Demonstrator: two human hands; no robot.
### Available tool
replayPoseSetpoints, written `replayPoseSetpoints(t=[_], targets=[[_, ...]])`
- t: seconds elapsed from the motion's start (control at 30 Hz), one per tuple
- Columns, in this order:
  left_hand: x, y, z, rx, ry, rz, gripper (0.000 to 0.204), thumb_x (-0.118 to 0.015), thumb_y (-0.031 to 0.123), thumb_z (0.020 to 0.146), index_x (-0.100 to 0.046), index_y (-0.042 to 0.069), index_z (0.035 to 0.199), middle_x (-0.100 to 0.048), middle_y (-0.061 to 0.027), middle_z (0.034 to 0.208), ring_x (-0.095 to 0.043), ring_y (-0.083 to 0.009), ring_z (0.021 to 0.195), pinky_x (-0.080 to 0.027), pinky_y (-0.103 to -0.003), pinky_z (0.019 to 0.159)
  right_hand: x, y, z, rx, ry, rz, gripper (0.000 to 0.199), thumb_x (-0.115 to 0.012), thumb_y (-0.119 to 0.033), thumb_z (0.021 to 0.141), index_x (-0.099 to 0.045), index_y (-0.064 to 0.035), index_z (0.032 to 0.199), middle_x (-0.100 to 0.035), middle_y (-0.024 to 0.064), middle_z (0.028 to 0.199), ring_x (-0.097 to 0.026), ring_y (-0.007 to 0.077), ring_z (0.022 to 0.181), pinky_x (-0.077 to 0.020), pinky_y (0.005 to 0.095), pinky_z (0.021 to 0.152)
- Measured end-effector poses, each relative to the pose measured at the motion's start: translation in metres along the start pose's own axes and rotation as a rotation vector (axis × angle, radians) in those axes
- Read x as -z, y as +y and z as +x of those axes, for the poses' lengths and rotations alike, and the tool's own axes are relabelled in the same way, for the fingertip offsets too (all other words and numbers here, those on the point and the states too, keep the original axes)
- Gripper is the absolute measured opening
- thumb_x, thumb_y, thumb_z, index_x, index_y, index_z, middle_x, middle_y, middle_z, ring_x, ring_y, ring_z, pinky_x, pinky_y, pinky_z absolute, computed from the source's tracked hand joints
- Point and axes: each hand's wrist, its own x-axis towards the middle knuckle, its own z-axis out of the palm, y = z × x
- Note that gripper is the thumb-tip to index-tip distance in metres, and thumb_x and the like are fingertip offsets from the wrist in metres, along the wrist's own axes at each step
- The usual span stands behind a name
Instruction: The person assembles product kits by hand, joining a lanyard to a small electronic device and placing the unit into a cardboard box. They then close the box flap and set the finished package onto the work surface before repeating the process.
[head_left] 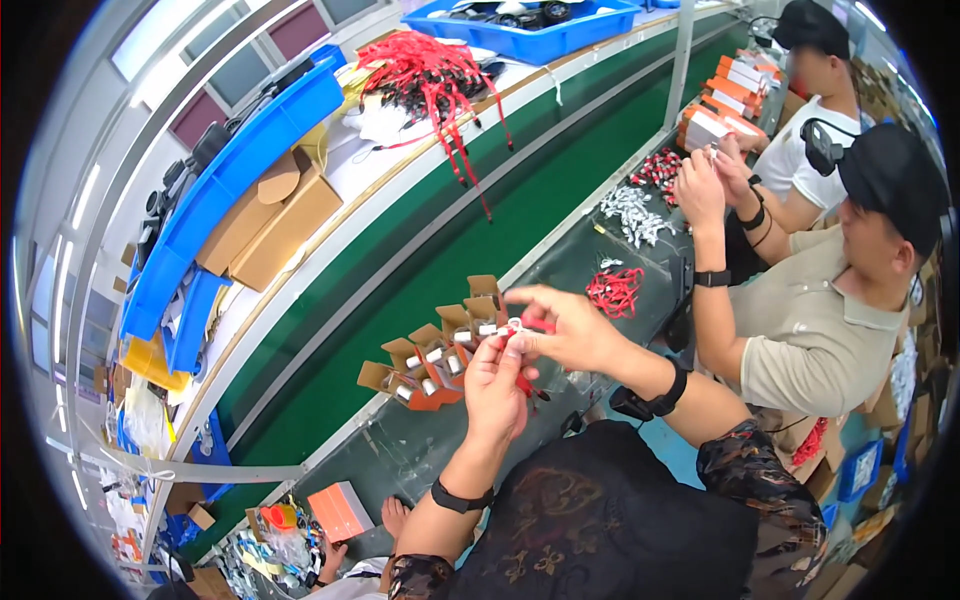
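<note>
My left hand (497,390) is closed, thumb against fingers, on a small white cable (488,330) with a white plug end. A red cord shows at the same spot and hangs below the fingers. Beside it, my right hand (575,328) pinches the red cord (541,326) between thumb and fingers, its index finger stretched out to the left. The fingers partly hide how cord and cable join. Just beyond both hands stands a row of opened small cardboard boxes (402,353), orange on the outside, with white plug ends poking out.
Right of my hands lie a bundle of red cords (615,292) and a heap of white cables (637,215). A green conveyor belt (400,290) runs beyond the boxes. Across it are blue trays (240,190) and a red-black cord pile (425,75). Co-workers (820,320) sit at right.
</note>
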Motion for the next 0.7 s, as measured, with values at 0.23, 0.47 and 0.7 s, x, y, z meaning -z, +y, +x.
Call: replayPoseSetpoints(t=[0.23, 0.47, 0.7], targets=[[-0.012, -0.014, -0.001, -0.018, 0.14, 0.239, 0.02, -0.05, 0.021, 0.106, -0.062, 0.005, 0.104, -0.066, -0.0035, 0.105, -0.063, -0.0098, 0.087, -0.057, -0.026, 0.071, 0.013, 0.012, -0.022, 0.07, -0.067, -0.296, 0.025, -0.07, -0.023, 0.09, -0.067, -0.0027, 0.105, -0.069, 0.0127, 0.088, -0.07, 0.027, 0.076, -0.0559, 0.0378, 0.065], [-0.017, -0.015, 0.01, -0.085, 0.156, 0.191, 0.03, -0.045, 0.028, 0.108, -0.059, 0.005, 0.095, -0.049, 0.0031, 0.067, -0.039, -0.0039, 0.052, -0.031, -0.021, 0.047, 0.045, 0.035, -0.03, 0.06, 0.082, -0.974, 0.018, -0.069, -0.023, 0.088, -0.061, -0.0073, 0.091, -0.062, 0.01, 0.079, -0.066, 0.0332, 0.073, -0.0537, 0.0432, 0.063], [-0.047, -0.021, 0.059, -0.092, 0.113, 0.202, 0.034, -0.046, 0.036, 0.107, -0.061, 0.008, 0.094, -0.045, 0.0051, 0.066, -0.035, -0.0047, 0.047, -0.024, -0.023, 0.043, 0.105, 0.021, -0.01, -0.141, 0.31, -0.218, 0.021, -0.067, -0.019, 0.095, -0.066, -0.004, 0.08, -0.056, -0.0042, 0.061, -0.048, 0.0023, 0.057, -0.0381, 0.0231, 0.052]])
